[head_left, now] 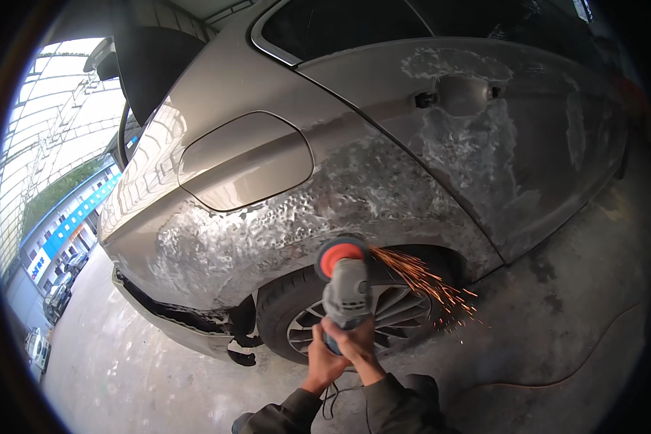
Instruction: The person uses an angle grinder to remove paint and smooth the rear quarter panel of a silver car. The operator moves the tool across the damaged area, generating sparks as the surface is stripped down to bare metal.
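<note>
Both of my hands are wrapped round a grey angle grinder (351, 293), which points away from me. My left hand (323, 358) grips its rear body from the left. On the right side, my right hand (356, 343) closes over the same body. A round disc with a red centre (340, 254) meets the edge of the car's rear fender (289, 231) just above the wheel arch. Orange sparks (427, 282) spray from it to the right and downward. Around the arch the fender is stripped to dented, shiny bare metal.
Below the arch sits the rear wheel (390, 311). The fuel flap (246, 163) is closed; the rear door (477, 145) has sanded patches and an exposed handle recess. At left the bumper (173, 318) hangs with a gap. A cable (557, 382) lies across the concrete floor.
</note>
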Motion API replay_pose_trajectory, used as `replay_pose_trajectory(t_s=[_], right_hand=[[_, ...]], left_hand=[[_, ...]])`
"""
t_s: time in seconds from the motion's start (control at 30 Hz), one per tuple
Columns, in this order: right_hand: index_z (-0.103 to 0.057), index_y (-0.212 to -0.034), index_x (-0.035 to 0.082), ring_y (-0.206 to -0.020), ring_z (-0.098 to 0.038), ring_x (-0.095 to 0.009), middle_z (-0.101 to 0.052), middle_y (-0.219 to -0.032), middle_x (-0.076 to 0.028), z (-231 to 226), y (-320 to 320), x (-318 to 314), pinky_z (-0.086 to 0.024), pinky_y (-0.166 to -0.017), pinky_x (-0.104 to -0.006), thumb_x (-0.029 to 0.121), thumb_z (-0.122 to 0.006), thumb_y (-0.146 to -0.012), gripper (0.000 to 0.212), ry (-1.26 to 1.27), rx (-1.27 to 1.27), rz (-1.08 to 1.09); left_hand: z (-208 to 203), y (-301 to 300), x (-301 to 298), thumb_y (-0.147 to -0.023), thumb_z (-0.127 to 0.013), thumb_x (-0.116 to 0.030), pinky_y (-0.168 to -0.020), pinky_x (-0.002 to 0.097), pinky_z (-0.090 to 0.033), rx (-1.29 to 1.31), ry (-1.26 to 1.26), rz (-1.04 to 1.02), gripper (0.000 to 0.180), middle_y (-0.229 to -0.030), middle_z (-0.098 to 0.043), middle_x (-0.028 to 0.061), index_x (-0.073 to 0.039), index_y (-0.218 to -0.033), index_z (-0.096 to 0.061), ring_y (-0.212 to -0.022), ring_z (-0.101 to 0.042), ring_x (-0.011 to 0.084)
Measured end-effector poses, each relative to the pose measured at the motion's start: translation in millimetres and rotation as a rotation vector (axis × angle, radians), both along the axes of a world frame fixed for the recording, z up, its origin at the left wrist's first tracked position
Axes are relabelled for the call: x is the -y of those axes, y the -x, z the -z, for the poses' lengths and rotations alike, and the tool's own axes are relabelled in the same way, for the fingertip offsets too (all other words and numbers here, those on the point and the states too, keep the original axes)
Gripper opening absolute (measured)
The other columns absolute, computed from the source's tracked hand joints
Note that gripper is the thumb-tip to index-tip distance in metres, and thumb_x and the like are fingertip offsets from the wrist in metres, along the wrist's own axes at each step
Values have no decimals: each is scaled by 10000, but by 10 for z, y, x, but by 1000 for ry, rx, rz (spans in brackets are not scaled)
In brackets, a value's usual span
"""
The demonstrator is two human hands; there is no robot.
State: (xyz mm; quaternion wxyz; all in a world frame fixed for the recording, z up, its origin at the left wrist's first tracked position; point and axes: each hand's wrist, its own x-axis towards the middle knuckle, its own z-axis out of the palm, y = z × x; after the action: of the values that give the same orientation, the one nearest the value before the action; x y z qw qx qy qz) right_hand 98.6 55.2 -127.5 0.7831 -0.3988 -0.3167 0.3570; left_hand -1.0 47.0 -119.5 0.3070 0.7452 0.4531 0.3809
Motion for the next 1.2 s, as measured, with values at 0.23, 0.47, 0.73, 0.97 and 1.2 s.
replay_pose_trajectory(t_s=[0.23, 0.47, 0.73, 0.97, 1.2], right_hand=[[-650, -1098, 6, -857, -676, -175, -703, -980, -86, -130, 179, -34, -545, -790, -343, 174, -837, -685, 483, -111, 28, 14], [-700, -995, 6, -867, -668, -164, -710, -948, -53, 88, -282, 62, -530, -815, -314, 128, -834, -730, 320, -5, -137, 48], [-658, -1067, -13, -868, -652, -146, -693, -987, -59, 224, 32, -37, -532, -804, -321, 147, -836, -721, 420, -15, -56, -79], [-671, -1046, 0, -845, -665, -150, -699, -950, -50, 277, 13, 453, -541, -786, -314, 108, -835, -715, 385, 75, -80, -112], [-672, -997, -6, -808, -657, -145, -685, -927, -52, 2, -318, 833, -536, -768, -306, 22, -806, -698, 329, 121, -37, -9]], left_hand=[[167, 183, -91, -682, -867, -260, -815, 460, -526, 31, -119, -42, 713, -1004, -664, 273, -31, -1180, -411, -1007, -672, 450], [53, -235, -5, -692, -869, -275, -793, 440, -530, -134, 22, 45, 716, -986, -668, 265, -33, -1193, -417, -946, -688, 428], [97, 9, 74, -666, -900, -310, -798, 463, -535, -14, -29, -89, 770, -1016, -678, 270, -38, -1218, -438, -971, -679, 444], [380, 32, 548, -669, -894, -338, -802, 456, -541, -59, 103, -136, 822, -1031, -673, 293, -33, -1266, -418, -979, -680, 449], [327, -256, 831, -661, -868, -359, -752, 482, -536, -55, 212, -41, 810, -945, -674, 296, -26, -1246, -418, -888, -671, 475]])
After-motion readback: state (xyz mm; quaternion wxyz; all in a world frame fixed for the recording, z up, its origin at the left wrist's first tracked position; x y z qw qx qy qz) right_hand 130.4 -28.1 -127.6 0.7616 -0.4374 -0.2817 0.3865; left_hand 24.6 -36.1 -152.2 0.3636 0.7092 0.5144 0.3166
